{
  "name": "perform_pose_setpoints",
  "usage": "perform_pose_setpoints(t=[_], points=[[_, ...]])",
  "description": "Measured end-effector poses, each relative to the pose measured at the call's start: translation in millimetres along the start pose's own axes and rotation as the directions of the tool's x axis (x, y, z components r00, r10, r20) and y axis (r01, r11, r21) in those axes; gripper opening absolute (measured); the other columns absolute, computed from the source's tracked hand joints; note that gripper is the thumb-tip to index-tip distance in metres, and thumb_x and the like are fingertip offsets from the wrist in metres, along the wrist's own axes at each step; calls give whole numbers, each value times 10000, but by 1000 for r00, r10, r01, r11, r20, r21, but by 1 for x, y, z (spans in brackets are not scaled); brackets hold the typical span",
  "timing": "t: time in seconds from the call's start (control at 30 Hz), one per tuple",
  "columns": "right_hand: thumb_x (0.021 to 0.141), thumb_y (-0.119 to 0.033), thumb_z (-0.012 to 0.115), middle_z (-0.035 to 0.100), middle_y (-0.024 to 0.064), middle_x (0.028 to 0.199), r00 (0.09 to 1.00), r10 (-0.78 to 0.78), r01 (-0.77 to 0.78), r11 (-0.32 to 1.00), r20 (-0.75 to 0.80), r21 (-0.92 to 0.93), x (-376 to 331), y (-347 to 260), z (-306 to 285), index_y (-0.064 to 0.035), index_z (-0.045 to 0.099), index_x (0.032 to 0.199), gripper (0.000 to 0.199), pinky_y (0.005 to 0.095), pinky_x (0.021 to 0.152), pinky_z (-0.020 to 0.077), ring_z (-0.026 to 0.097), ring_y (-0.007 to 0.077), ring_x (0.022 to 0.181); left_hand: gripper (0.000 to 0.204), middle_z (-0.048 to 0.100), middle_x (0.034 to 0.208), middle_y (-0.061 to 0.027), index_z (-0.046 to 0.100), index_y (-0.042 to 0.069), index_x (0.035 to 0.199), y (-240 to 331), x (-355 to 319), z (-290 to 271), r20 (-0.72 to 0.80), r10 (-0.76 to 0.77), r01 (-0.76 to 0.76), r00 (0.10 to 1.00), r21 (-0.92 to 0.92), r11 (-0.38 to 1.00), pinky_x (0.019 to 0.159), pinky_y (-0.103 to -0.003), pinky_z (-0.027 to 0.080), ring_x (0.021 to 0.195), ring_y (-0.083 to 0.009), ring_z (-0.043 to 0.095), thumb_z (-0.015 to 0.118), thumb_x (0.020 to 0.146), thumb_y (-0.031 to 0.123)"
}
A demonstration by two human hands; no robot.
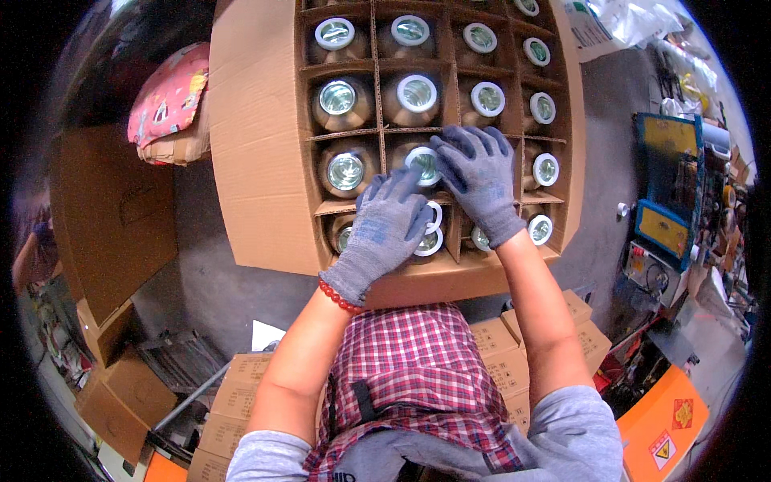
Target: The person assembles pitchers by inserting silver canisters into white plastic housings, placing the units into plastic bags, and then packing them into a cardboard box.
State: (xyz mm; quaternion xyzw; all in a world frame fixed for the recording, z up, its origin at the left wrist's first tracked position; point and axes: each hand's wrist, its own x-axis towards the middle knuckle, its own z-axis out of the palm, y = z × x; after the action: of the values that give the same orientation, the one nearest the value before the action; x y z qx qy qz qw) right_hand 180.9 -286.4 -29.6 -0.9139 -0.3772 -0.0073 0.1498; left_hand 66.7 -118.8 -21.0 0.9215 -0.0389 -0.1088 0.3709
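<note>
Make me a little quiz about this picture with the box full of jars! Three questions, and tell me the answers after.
1. True or false: both hands wear grey gloves.
2. What splits the cardboard box into little cells?
A. cardboard dividers
B. metal wires
C. plastic cups
3. Fill in: on the wrist of the left hand sits a bracelet of ____ beads.

Key
1. True. The left hand and the right hand are both in grey knit gloves, resting on the glass jars near the front of the box.
2. A. Cardboard dividers give each jar its own cell.
3. Red. The bracelet is made of red beads.
</note>
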Motion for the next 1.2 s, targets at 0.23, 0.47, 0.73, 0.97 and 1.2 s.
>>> perform_pose_setpoints(t=[0.23,0.47,0.73,0.97,1.2], points=[[826,-273,687,601,49,1243,995,94,-99,980,36,174,0,11,1,-183,632,1202,390,462,1005,379,541,269,1151,232,520,1359,-185,652,28,1046,-1,-2,-2,-94,-12,1,995,-119,993,1052,-500,362,1249,-390,488,606,896,199],[838,-202,702,601,120,1262,986,164,-139,877,-13,459,-21,-11,-32,-122,595,1274,456,430,943,459,583,325,1126,285,618,1233,-175,650,17,1143,6,-10,-14,-292,-210,96,933,-361,928,799,-338,528,1046,-235,650,562,971,227],[820,-202,721,610,109,1259,966,-246,187,882,84,432,-28,-46,-42,-128,619,1194,395,403,825,517,643,299,998,284,681,897,-51,625,35,1159,9,-27,-33,306,-581,325,754,-943,-74,506,-182,444,638,-84,610,481,1004,224],[823,-199,715,644,55,1184,991,-122,129,879,-46,459,28,-54,-25,-165,652,1163,347,384,798,519,643,276,959,425,666,1113,-126,486,73,1369,-3,-39,-54,270,-600,211,753,-963,-168,541,-187,485,760,-147,687,430,1021,309],[819,-246,676,599,67,1244,997,-83,84,987,-12,137,121,-53,44,-176,668,1047,239,454,913,439,588,286,1047,613,629,1202,-141,372,44,1453,-3,-95,-43,185,-616,177,765,-981,-75,663,-235,518,896,-178,680,444,1002,453]])
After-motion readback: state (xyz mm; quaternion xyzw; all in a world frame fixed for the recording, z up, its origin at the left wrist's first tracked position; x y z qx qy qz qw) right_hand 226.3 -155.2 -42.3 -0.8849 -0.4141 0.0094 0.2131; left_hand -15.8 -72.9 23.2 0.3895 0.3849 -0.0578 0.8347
